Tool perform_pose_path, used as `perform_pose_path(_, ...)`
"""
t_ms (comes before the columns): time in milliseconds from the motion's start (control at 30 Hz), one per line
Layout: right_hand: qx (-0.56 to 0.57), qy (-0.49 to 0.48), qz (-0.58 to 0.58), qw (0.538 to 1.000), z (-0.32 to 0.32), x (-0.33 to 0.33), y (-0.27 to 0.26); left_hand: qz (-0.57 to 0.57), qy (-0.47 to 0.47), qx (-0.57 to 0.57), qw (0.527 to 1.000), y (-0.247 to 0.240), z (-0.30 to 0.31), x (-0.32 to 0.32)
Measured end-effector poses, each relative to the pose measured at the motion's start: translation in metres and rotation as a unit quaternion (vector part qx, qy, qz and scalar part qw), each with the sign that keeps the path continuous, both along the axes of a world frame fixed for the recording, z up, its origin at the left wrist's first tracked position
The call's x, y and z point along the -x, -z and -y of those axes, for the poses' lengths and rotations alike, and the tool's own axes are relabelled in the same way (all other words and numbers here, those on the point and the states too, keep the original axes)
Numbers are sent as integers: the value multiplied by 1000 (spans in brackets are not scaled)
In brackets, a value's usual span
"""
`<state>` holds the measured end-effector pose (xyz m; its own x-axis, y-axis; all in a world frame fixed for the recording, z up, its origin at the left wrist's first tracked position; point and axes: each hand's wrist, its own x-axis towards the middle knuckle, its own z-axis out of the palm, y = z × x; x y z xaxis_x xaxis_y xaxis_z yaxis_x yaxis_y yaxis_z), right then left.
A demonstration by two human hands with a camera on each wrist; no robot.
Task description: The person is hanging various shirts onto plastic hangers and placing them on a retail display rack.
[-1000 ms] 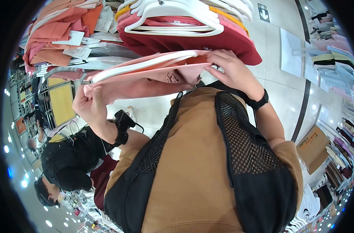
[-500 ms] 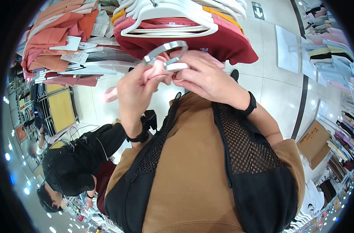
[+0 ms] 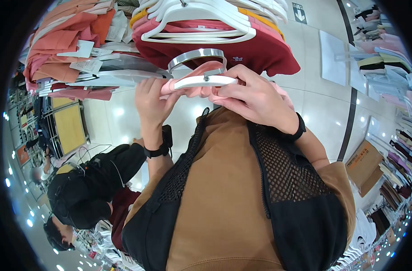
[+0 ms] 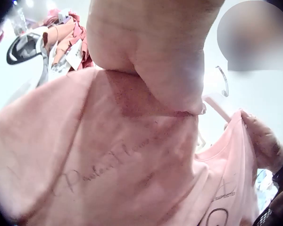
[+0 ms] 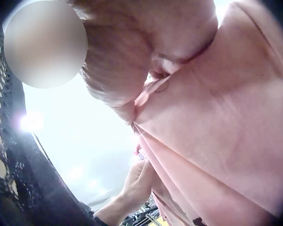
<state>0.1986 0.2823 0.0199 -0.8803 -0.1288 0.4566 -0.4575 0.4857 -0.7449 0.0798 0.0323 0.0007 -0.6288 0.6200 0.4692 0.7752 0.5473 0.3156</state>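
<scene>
A pink garment (image 3: 200, 92) with a white hanger (image 3: 194, 81) in its neck is held up between both hands; the hanger's broad metal hook (image 3: 196, 53) stands above it. At the garment's left side my left hand (image 3: 151, 97) grips the cloth by the hanger's end. My right hand (image 3: 260, 97) pinches the cloth and hanger at the other side. In the left wrist view the garment (image 4: 127, 155) hangs below the hand (image 4: 151, 52) with dark script on it. The right wrist view shows the cloth (image 5: 217, 103) gathered under the right fingers.
Dark red garments (image 3: 215, 52) on white hangers hang just beyond the hands, with orange clothes (image 3: 63, 43) to their left. A person in black (image 3: 79, 194) is at the lower left. Tiled floor (image 3: 321, 108), a cardboard box (image 3: 364, 165) and more clothes lie to the right.
The garment was stretched wide near the left rack; both hands then came together at the centre. Since then they have parted slightly, and the hanger now lies level between them.
</scene>
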Motion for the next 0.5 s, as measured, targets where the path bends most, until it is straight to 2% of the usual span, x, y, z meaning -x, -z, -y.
perform_pose_path(100,12,-14,-30,999,0,3,6,-17,-7,16,1000,11,3,2)
perform_pose_path(167,69,-44,16,996,-10,4,11,-20,-16,29,999,14,8,7)
perform_pose_path(200,3,-29,6,1000,-21,4,15,-22,-35,-1,999,14,10,7)
perform_pose_path(267,121,3,76,990,-24,-6,18,-25,-55,-33,998,14,9,7)
perform_pose_path(400,119,60,13,991,-25,-5,17,-20,-21,-42,999,12,0,1)
perform_pose_path(467,6,-8,123,992,-25,-6,8,-19,4,-32,999,14,-8,-3)
perform_pose_path(500,11,-14,107,994,-22,-5,12,-17,9,-30,999,14,-12,-6)
